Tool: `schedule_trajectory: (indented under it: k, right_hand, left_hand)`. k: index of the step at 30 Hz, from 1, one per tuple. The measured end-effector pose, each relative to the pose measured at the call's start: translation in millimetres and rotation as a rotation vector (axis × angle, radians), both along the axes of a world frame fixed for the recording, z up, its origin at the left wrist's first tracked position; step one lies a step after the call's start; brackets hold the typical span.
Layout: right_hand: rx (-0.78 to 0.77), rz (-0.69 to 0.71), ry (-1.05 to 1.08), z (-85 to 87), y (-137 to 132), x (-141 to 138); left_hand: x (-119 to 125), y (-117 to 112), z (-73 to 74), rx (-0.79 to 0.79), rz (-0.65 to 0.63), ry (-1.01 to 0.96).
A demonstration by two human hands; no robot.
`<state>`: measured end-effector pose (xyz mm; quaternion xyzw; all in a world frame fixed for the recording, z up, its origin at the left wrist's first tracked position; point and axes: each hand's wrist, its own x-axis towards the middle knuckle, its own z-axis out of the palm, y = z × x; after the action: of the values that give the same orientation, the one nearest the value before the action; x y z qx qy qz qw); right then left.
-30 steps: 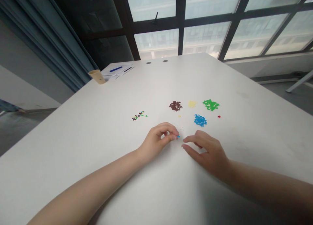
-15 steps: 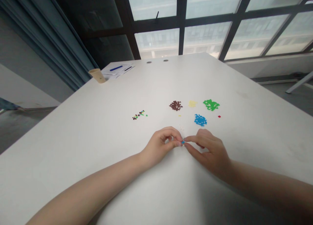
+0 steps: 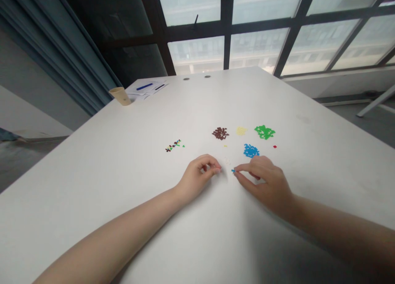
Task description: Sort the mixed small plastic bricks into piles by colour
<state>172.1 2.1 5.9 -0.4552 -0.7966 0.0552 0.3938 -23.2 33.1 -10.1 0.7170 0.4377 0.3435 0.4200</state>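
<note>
A tiny blue piece (image 3: 233, 171) sits at the fingertips of my right hand (image 3: 267, 181), pinched between thumb and index finger. To its left, my left hand (image 3: 199, 175) has thumb and fingertips pressed together; whether anything small is between them I cannot make out. A gap separates the two hands. Just beyond them lie a few pale white pieces (image 3: 227, 161). Past my right fingers is a pile of blue pieces (image 3: 251, 150), partly close behind the knuckles. One yellow piece (image 3: 225, 146) lies alone farther back.
Piles of brown pieces (image 3: 220, 133), pale yellow pieces (image 3: 241, 131) and green pieces (image 3: 264, 132) lie farther back on the white table (image 3: 138, 152). A red piece (image 3: 275, 146) is at the right. Mixed-colour pieces (image 3: 173, 145) form a row at the left. A paper cup (image 3: 121, 96) stands near papers (image 3: 146, 87).
My hands, earlier meeting at the blue piece, have come apart. The left hand has drawn back to the left, and the blue piece stays with my right fingertips, slightly farther forward.
</note>
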Motion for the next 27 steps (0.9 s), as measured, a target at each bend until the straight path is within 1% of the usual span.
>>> schedule_trajectory:
  k: [1,4,6,9,12,15,19,21,22,24,27]
  right_hand:
    - [-0.056,-0.033,-0.036,4.5,6.9,6.2]
    - [-0.314,-0.188,-0.169,14.4,32.8,32.0]
    - [-0.481,-0.254,-0.355,14.5,48.4,49.3]
    - [-0.603,-0.32,-0.57,7.2,60.0,64.0]
    - [-0.629,-0.344,-0.644,0.1,59.8,64.4]
    - [-0.626,-0.337,-0.653,-0.8,57.1,60.5]
    - [-0.623,-0.396,-0.655,7.2,53.6,57.1]
    - [-0.628,-0.404,-0.674,13.3,48.4,53.1]
    - [-0.628,-0.394,-0.686,16.1,44.1,49.7]
    - [-0.625,-0.333,-0.701,19.7,32.1,40.0]
    - [-0.636,-0.128,-0.719,18.8,9.1,21.3]
  left_hand:
    - [-1.5,2.4,-1.5,0.01,0.011,0.021]
    - [-5.4,8.1,-4.9,0.021,0.043,0.061]
    - [-6.7,9.9,-6.0,0.013,0.054,0.07]
    - [-7.2,10.5,-6.5,0.009,0.046,0.078]
    - [-7.0,10.3,-6.7,0.013,0.026,0.082]
    - [-6.3,9.4,-7.1,0.013,0.015,0.088]
    - [-5.0,7.9,-5.6,0.027,0.018,0.098]
    - [-7.0,11.1,-4.0,0.066,0.047,0.11]
    - [-9.9,15.0,-3.3,0.096,0.083,0.117]
    - [-21.2,28.5,-3.5,0.167,0.207,0.133]
    - [-52.8,59.3,-9.0,0.25,0.458,0.179]
